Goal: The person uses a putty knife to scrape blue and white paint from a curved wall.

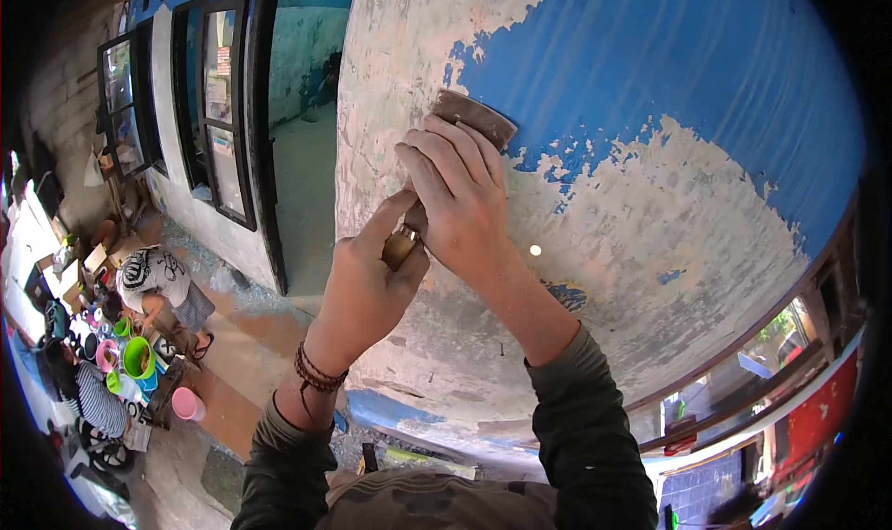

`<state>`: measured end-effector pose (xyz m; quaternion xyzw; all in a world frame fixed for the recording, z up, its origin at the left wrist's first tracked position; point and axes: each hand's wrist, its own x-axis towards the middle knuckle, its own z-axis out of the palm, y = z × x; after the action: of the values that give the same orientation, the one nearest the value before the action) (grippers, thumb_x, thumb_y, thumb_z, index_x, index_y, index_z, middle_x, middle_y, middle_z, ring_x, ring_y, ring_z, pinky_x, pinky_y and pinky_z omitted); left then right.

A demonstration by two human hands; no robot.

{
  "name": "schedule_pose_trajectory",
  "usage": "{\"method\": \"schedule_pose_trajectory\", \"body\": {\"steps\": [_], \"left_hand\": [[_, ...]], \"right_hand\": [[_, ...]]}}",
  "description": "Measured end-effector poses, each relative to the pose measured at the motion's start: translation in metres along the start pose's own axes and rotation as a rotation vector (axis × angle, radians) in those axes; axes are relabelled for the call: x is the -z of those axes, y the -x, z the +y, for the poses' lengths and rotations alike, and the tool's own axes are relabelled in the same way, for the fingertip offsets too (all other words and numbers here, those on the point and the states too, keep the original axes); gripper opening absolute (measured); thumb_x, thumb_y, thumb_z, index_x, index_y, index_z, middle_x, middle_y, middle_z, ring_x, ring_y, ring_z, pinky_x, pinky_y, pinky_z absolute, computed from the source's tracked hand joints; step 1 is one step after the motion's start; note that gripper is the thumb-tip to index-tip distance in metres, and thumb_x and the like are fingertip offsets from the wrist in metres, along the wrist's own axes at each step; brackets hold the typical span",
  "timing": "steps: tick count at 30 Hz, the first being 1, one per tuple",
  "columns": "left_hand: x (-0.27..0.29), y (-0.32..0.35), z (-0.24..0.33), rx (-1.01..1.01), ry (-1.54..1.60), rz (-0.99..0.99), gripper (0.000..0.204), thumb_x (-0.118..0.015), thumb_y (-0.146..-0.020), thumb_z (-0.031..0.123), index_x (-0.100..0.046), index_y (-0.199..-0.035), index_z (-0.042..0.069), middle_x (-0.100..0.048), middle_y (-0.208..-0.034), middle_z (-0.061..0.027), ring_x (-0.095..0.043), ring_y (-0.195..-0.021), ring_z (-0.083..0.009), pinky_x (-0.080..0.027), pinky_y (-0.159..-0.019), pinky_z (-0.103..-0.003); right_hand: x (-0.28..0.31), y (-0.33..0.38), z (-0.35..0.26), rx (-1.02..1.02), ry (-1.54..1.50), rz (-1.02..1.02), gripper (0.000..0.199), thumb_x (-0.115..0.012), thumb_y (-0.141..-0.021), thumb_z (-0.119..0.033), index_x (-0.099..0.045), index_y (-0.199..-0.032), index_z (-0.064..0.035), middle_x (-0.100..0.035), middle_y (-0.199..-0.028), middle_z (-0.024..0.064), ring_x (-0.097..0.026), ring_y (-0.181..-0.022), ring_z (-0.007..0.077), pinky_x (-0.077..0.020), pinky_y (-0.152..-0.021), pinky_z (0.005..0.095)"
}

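Note:
A paint scraper with a wide, worn metal blade [474, 118] lies against the wall [604, 242], its edge at the border of the blue paint [669, 56]. My left hand [374, 270] is wrapped round the scraper's brownish handle [400, 248]. Higher up, my right hand [460, 191] presses its fingers flat on the back of the blade, thumb side toward the handle. Below and left of the blue, the wall shows bare, patchy plaster with ragged paint edges. Part of the scraper's neck is hidden by my fingers.
To the left stand an open doorway [307, 140] and dark-framed windows [223, 112]. Two people [158, 279] are bent over colourful tubs and buckets, among them a pink bucket [189, 404]. Rubble lies along the wall's foot. A red panel [822, 418] shows at lower right.

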<state>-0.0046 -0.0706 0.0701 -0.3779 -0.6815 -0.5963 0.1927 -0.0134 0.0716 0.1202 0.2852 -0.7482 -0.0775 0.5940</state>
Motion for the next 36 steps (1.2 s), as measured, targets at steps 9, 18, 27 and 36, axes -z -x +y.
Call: {"method": "schedule_pose_trajectory", "body": {"steps": [9,18,27,36], "left_hand": [[0.016,-0.011,0.018,0.058,0.034,-0.014,0.050,-0.060,-0.076,-0.005,-0.054,-0.124,0.001,-0.054,-0.066,-0.0149,-0.047,-0.054,-0.0141,-0.046,-0.058,-0.027],[0.023,-0.011,0.019,0.064,0.049,-0.038,0.050,-0.059,-0.075,-0.005,-0.054,-0.125,0.000,-0.055,-0.067,-0.0155,-0.046,-0.056,-0.0148,-0.047,-0.059,-0.027],[0.028,-0.019,0.029,0.075,0.021,-0.038,0.051,-0.059,-0.074,-0.004,-0.055,-0.125,-0.002,-0.053,-0.065,-0.0137,-0.043,-0.054,-0.0136,-0.044,-0.056,-0.027],[0.033,-0.022,0.026,-0.009,0.033,-0.027,0.051,-0.058,-0.074,-0.005,-0.054,-0.125,-0.003,-0.046,-0.059,-0.0113,-0.039,-0.053,-0.0119,-0.040,-0.052,-0.027]], "right_hand": [[-0.005,-0.017,-0.001,-0.051,-0.013,0.130,0.029,-0.058,-0.073,-0.009,-0.062,-0.099,0.0036,-0.058,-0.104,0.0101,-0.056,-0.107,0.0279,-0.0423,-0.093,0.0432],[-0.012,-0.015,-0.006,-0.089,0.002,0.179,0.028,-0.058,-0.072,-0.008,-0.065,-0.097,0.0020,-0.059,-0.101,0.0085,-0.056,-0.104,0.0272,-0.0417,-0.094,0.0432],[-0.012,-0.025,-0.002,-0.108,-0.022,0.214,0.028,-0.060,-0.071,-0.008,-0.066,-0.097,-0.0009,-0.060,-0.102,0.0063,-0.056,-0.102,0.0263,-0.0410,-0.090,0.0421],[-0.017,-0.028,-0.009,-0.165,-0.010,0.283,0.027,-0.066,-0.066,-0.003,-0.070,-0.092,-0.0076,-0.065,-0.096,0.0029,-0.061,-0.096,0.0243,-0.0406,-0.087,0.0375]]}}
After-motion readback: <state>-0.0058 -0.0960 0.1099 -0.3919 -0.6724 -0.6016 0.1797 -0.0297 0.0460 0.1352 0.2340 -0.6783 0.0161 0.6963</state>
